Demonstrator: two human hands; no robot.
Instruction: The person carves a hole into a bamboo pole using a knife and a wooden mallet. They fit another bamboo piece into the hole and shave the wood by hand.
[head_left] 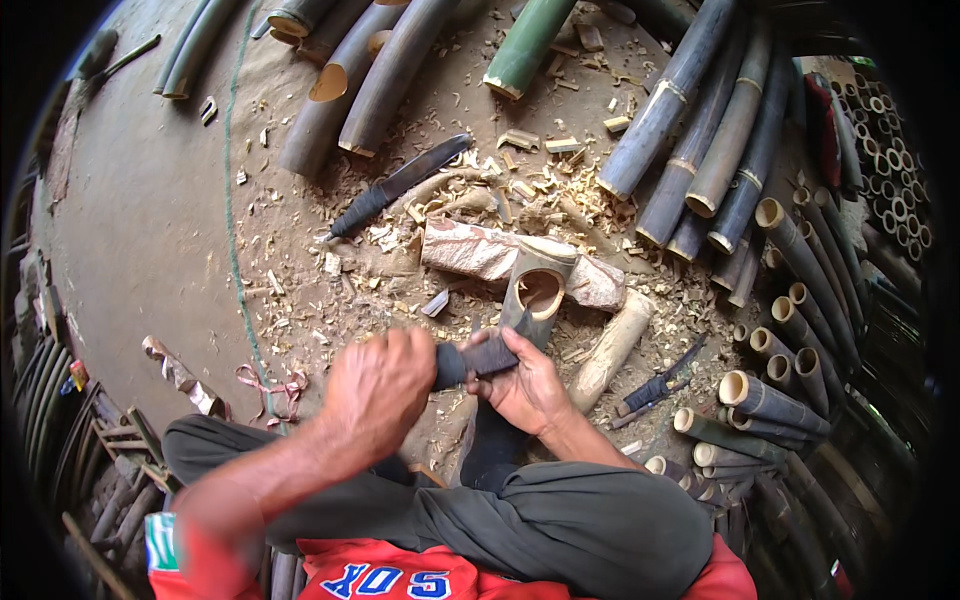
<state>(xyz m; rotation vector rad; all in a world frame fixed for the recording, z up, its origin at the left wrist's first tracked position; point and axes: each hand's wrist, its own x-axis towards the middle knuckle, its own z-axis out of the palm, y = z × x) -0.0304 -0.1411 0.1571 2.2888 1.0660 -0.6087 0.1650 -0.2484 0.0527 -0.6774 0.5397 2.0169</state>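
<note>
My left hand (375, 390) is closed in a fist around a dark, wrapped handle (448, 367) that sticks out to its right. My right hand (532, 385) pinches a dark, flat, block-like piece (489, 356) between thumb and fingers, right against the end of that handle. Whether the two dark parts belong to one tool, I cannot tell. Just beyond my right hand, a short bamboo tube (520, 322) with a round hole cut in its side leans on a pale wooden block (465, 250).
A big knife (400, 188) with a wrapped handle lies beyond the block. Another wrapped-handle tool (655, 388) and a pale log (612, 350) are at the right. Bamboo poles (670, 110) and cut tubes (765, 400) crowd the right side. Shavings (590, 205) litter the ground.
</note>
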